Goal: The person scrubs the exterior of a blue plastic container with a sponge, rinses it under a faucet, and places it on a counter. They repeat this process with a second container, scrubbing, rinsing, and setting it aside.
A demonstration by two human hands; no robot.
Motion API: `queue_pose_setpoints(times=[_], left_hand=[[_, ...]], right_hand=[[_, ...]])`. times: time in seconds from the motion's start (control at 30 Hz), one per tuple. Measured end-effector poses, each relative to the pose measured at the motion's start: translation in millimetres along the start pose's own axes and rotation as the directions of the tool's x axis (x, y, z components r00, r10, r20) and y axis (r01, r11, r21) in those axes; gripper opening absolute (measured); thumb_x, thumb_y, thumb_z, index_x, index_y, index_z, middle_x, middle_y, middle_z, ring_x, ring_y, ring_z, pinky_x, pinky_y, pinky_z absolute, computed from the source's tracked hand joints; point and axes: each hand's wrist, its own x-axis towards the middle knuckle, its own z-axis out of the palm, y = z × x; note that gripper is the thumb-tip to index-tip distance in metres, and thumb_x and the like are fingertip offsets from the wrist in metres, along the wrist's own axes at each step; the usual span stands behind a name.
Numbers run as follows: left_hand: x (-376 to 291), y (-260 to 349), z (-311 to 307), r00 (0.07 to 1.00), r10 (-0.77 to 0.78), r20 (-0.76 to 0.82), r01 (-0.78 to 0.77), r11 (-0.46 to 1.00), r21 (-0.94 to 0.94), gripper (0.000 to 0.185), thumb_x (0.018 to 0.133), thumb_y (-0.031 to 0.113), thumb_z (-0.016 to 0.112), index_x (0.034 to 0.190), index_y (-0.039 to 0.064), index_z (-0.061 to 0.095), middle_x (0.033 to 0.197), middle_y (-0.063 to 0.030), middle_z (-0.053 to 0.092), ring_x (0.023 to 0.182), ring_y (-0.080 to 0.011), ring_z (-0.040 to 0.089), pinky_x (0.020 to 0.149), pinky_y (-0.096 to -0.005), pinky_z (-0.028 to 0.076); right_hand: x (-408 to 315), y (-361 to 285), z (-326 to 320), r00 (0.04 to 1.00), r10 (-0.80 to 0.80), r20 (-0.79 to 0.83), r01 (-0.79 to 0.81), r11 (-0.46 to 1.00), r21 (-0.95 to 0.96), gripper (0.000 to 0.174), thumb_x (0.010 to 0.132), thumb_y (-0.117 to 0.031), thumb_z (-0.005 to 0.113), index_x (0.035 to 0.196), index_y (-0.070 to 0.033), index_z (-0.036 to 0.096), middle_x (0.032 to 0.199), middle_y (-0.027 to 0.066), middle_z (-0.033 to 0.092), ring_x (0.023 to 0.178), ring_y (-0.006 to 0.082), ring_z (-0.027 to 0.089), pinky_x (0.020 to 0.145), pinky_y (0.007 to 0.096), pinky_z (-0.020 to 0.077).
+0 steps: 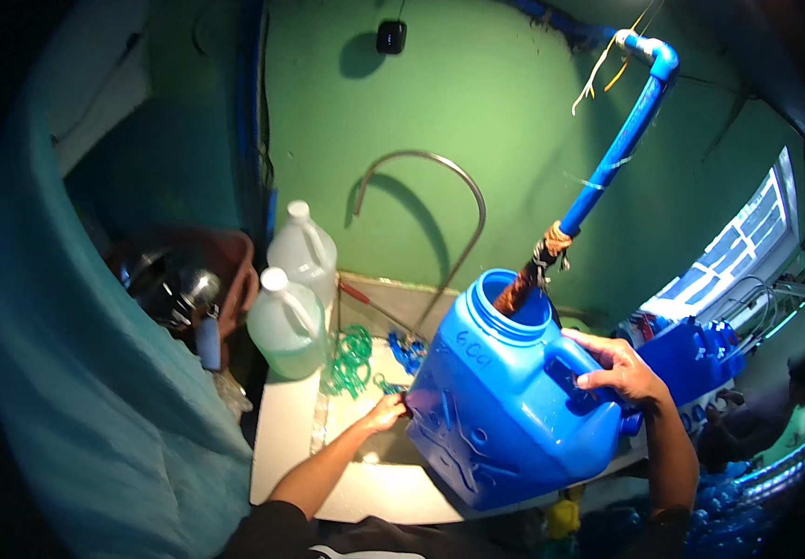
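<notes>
A large blue plastic jug (pixel 507 412) leans over the white-edged basin, its wide mouth uncapped and tilted upward. My right hand (pixel 619 367) grips the jug's handle, thumb across it. At the jug's left side, the fingers of my left hand (pixel 386 412) curl by a small dark thing (pixel 406 404); what it is, and whether I grip it, is unclear. A blue pipe (pixel 612 161) comes down from the wall to a dark, cord-bound lower section (pixel 536 271). Its rough brown end (pixel 512 297) enters the jug's mouth; the tip is hidden inside.
Two translucent jugs (pixel 287 335) with white caps stand on the basin's left ledge. Green rings (pixel 350 360) and blue pieces (pixel 406 353) lie inside the basin (pixel 381 482). A curved metal tube (pixel 475 202) rises behind. Blue containers (pixel 688 356) and a person (pixel 751 426) are at right.
</notes>
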Motion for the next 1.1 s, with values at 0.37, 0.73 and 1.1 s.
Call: queue_pose_setpoints(times=[0.37,0.73,1.1], left_hand=[[3.3,-7.0,10.0,0.897,0.388,0.211,-0.442,0.779,0.444,0.023,0.084,0.007,0.056,0.105,-0.003,0.062,0.095,-0.0216,0.064,0.094,-0.0308,0.061,0.081,-0.0414,0.05],[-4.1,83.2,14.5,0.964,-0.185,0.19,0.04,0.809,0.586,0.038,0.088,0.022,0.059,0.118,-0.001,0.057,0.107,-0.0205,0.067,0.1,-0.0328,0.065,0.084,-0.0394,0.051],[7.1,58.1,24.4,0.997,0.053,0.06,-0.077,0.841,0.535,0.025,0.088,0.02,0.062,0.107,0.006,0.069,0.092,-0.0138,0.065,0.087,-0.0254,0.062,0.081,-0.0355,0.051]], right_hand=[[-42.5,11.3,19.7,0.954,-0.25,-0.164,0.09,0.763,-0.639,0.063,0.094,-0.021,0.062,0.15,0.0,0.042,0.138,0.0262,0.056,0.125,0.0355,0.058,0.108,0.0394,0.0414],[-56.3,17.8,45.9,0.871,-0.291,-0.396,-0.002,0.804,-0.595,0.052,0.093,-0.015,0.061,0.141,0.003,0.053,0.112,0.0225,0.066,0.098,0.0282,0.065,0.092,0.0354,0.0488],[-60.8,22.5,59.3,0.823,-0.252,-0.508,-0.088,0.829,-0.553,0.057,0.086,-0.011,0.06,0.14,0.007,0.052,0.137,0.0275,0.058,0.123,0.0361,0.06,0.108,0.041,0.0423]])
